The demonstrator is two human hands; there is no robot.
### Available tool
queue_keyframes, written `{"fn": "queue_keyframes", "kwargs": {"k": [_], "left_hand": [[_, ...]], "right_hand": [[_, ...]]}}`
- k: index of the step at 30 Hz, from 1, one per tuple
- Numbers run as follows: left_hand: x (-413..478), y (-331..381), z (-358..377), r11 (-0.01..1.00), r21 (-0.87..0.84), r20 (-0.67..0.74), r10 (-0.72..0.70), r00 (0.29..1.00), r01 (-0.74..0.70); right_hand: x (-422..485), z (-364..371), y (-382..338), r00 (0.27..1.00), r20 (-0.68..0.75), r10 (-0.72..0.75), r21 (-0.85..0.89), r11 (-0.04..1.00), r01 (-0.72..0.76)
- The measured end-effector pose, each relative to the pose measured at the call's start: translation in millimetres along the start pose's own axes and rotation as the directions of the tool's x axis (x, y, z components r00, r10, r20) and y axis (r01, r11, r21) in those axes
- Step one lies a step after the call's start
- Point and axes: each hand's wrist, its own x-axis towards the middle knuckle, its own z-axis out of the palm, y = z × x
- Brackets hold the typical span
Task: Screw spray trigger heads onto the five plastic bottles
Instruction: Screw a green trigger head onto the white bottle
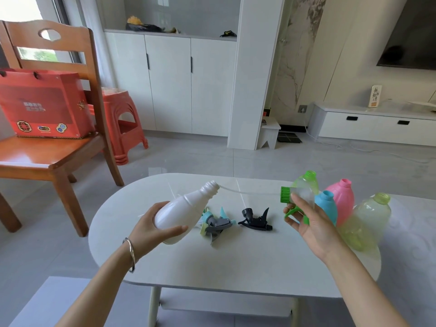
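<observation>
- Head view, the only one here: the left hand [155,223] is wrapping around the body of the white bottle [181,213], fingers curled under it and thumb pressed along the near side. The bottle is being held above the table [236,260], tilted so its open threaded neck is pointing up and to the right.
- The right hand [309,223] is pinching the green trigger head [291,204], fingers closed around the trigger part, ribbed collar facing the white bottle. Its clear dip tube [247,191] is reaching left toward the neck; looks like the tip is right at the opening, but I can't tell if it's inside.
- Four more bottles are waiting at the right: a clear green bottle [306,182], a pink bottle [342,197], a blue bottle [328,206] and a yellow-green bottle [365,220], all capless.
- Spare heads are lying on the table between the hands: a grey and blue bunch [215,224] and a black trigger head [256,220].
- My take on doing this bit well: feed the tube fully in first, keep collar and neck lined up straight so the threads aren't crossing, then spin the collar while the left hand is gripping firmly. That bottle is light and slick, so squeezing too hard could flex it.
</observation>
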Motion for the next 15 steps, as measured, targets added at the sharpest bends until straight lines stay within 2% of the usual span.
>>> {"fn": "queue_keyframes", "kwargs": {"k": [10,15], "left_hand": [[-0.3,2.0,-4.8,1.000,-0.026,0.048,-0.014,0.999,0.015],[-3.4,5.8,0.3,0.991,-0.129,0.156,-0.025,0.987,0.046]], "right_hand": [[1.1,-14.6,-10.2,0.996,-0.068,-0.052,-0.056,0.997,0.049],[-0.6,-14.1,-7.9,0.998,-0.066,-0.025,-0.041,0.999,0.022]]}}
